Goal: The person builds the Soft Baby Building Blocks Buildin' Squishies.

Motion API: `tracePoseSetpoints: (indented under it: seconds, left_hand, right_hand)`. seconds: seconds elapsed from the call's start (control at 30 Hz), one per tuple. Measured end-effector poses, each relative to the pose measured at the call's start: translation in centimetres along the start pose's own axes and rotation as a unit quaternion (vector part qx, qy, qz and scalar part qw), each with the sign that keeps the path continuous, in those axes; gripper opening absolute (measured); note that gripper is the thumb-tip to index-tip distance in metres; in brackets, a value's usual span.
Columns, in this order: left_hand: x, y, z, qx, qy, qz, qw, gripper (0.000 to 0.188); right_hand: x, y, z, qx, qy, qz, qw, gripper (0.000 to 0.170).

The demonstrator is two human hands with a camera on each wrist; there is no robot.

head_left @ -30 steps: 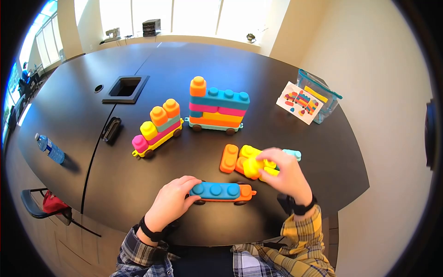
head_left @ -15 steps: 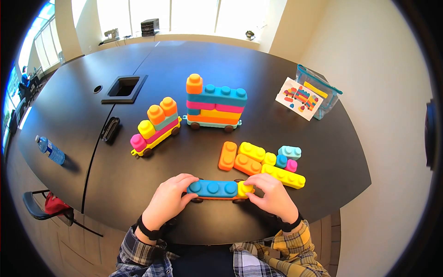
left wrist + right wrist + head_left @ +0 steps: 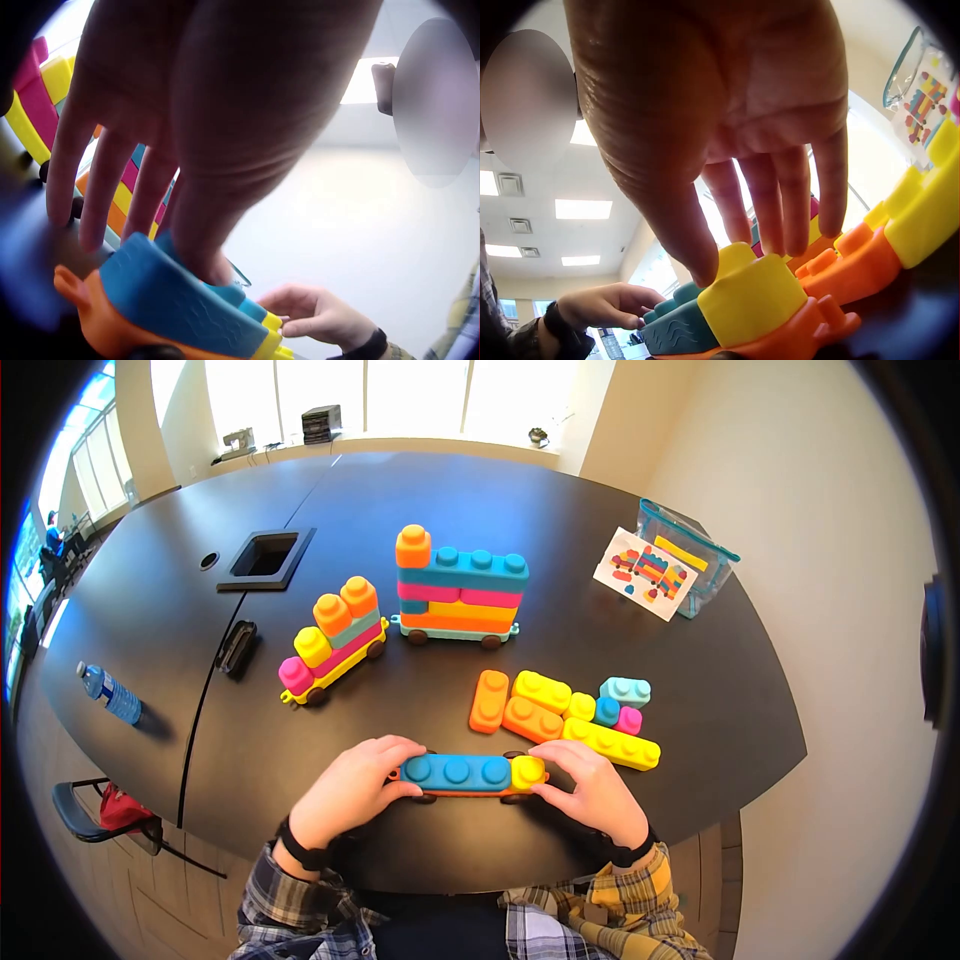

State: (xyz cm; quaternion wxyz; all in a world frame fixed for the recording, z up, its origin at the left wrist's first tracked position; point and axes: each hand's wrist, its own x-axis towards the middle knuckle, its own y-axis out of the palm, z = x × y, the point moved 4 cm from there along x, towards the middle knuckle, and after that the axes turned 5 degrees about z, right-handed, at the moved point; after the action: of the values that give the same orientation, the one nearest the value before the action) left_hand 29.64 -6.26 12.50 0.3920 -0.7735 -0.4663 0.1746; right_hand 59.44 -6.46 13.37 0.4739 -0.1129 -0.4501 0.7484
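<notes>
An orange toy wagon base point(image 3: 462, 793) with dark wheels lies across the table in front of me. On it sit a long blue block point(image 3: 457, 771) with three studs and, at the right end, a small yellow block point(image 3: 528, 772). My left hand point(image 3: 352, 785) grips the left end of the blue block between thumb and fingers. My right hand point(image 3: 597, 792) holds the yellow block, thumb on the near side and fingers on the far side. In the right wrist view the yellow block point(image 3: 754, 304) stands flush against the blue one, close over the orange base.
Beyond my right hand lie loose blocks: an orange block point(image 3: 488, 701), a long yellow block point(image 3: 612, 744) and several others. Two built wagons, one stepped point(image 3: 335, 650) and one tall point(image 3: 460, 595), stand farther back. A picture card point(image 3: 645, 572) leans on a clear bag point(image 3: 712, 585); a bottle point(image 3: 110, 693) stands left.
My right hand has brought the small yellow block from the loose pile onto the wagon's right end. The left hand has stayed on the blue block.
</notes>
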Motion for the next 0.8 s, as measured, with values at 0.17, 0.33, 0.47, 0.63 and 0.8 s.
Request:
tracePoseSetpoints:
  seconds: [0.17,0.33,0.47,0.63,0.8]
  left_hand:
    - [4.4,-3.6,0.2,0.01,0.097,-0.015,0.995,0.039]
    - [11.9,-0.9,0.9,-0.012,0.076,0.079,0.994,0.037]
    - [14.8,2.4,0.9,0.049,0.114,0.126,0.984,0.039]
    - [16.0,4.0,0.5,0.113,0.09,0.165,0.976,0.038]
    - [15.9,3.5,0.8,0.109,0.081,0.178,0.975,0.032]
  right_hand:
    - [-0.5,-0.6,-0.3,0.001,0.032,0.019,0.999,0.04]
    - [0.0,-0.1,-0.2,-0.007,0.038,0.025,0.999,0.036]
    - [0.1,0.2,-0.4,-0.022,0.023,0.025,0.999,0.033]
    - [0.0,0.2,-0.6,-0.022,0.028,0.031,0.999,0.032]
    - [0.1,0.2,-0.6,-0.018,0.021,0.031,0.999,0.03]
